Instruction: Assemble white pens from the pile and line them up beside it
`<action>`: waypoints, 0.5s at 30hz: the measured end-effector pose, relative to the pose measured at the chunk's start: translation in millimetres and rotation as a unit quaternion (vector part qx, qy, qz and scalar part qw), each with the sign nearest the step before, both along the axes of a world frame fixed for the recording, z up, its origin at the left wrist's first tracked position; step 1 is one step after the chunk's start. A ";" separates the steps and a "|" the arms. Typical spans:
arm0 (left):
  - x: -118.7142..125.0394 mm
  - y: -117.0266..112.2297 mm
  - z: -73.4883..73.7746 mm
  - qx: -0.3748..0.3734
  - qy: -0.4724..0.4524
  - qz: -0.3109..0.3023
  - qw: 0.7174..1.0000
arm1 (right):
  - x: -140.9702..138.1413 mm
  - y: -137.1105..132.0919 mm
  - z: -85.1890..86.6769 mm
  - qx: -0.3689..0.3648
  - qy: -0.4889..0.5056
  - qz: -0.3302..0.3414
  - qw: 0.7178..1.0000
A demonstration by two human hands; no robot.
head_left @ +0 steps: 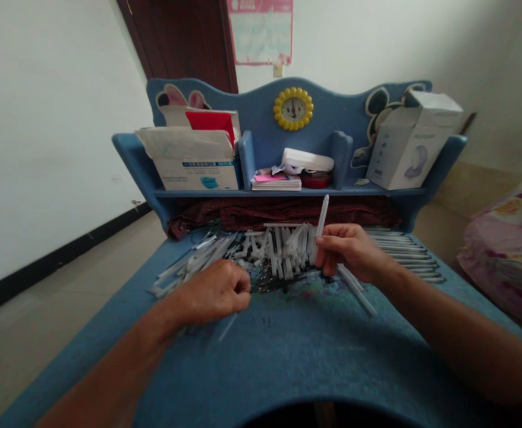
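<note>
A heap of white plastic pen tubes (270, 246) lies across the middle of a blue desk (288, 351). My right hand (352, 252) is closed around a white tube (321, 220) that points upward, and more white tubes (354, 288) stick out below the hand toward me. My left hand (216, 291) is curled into a loose fist at the near edge of the heap, beside small dark parts (272, 282). What the left fingers pinch is hidden. A single thin tube (228, 327) lies on the desk just below the left hand.
A row of grey-white tubes (403, 252) lies at the right of the desk. The blue shelf (288, 191) behind holds a mask box (196, 160), notebooks (276, 180), a white carton (410, 142) and a yellow clock (293, 109). Red checked cloth (283, 212) lies under it. A bed (506, 249) stands at right.
</note>
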State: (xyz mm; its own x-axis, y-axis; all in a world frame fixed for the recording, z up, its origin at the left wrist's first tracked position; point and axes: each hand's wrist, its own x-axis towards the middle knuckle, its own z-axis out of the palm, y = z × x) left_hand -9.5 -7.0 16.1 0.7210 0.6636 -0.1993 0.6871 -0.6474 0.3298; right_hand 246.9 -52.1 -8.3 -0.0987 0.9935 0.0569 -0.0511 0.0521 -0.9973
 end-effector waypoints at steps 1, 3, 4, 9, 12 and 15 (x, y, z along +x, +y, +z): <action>1.9 -3.4 0.4 -0.013 -0.021 -0.008 1.000 | -5.6 1.1 -3.2 -0.004 0.035 -0.005 0.999; 6.0 -10.0 0.1 -0.033 -0.051 -0.021 0.998 | -14.4 2.2 -7.8 -0.015 0.086 -0.009 0.996; 7.9 -12.7 -0.5 -0.042 -0.060 -0.028 0.997 | -17.8 2.3 -9.3 -0.020 0.105 -0.009 0.994; 12.8 -17.1 -4.4 -0.061 -0.089 -0.039 0.993 | -26.2 2.0 -14.3 -0.038 0.136 -0.008 0.990; 13.7 -17.1 -4.9 -0.053 -0.103 -0.037 0.993 | -27.8 2.2 -16.9 -0.043 0.139 -0.010 0.989; 14.8 -17.6 -4.7 -0.045 -0.109 -0.031 0.993 | -29.1 2.0 -18.5 -0.049 0.141 -0.003 0.989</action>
State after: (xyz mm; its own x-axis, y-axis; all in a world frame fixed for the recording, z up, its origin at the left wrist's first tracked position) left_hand 5.3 -24.6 11.4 0.7928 0.6027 -0.0905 0.5526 -0.6483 0.5238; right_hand 217.8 -50.1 -26.7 -0.0861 0.9962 -0.0161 -0.3281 -0.0436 -0.9436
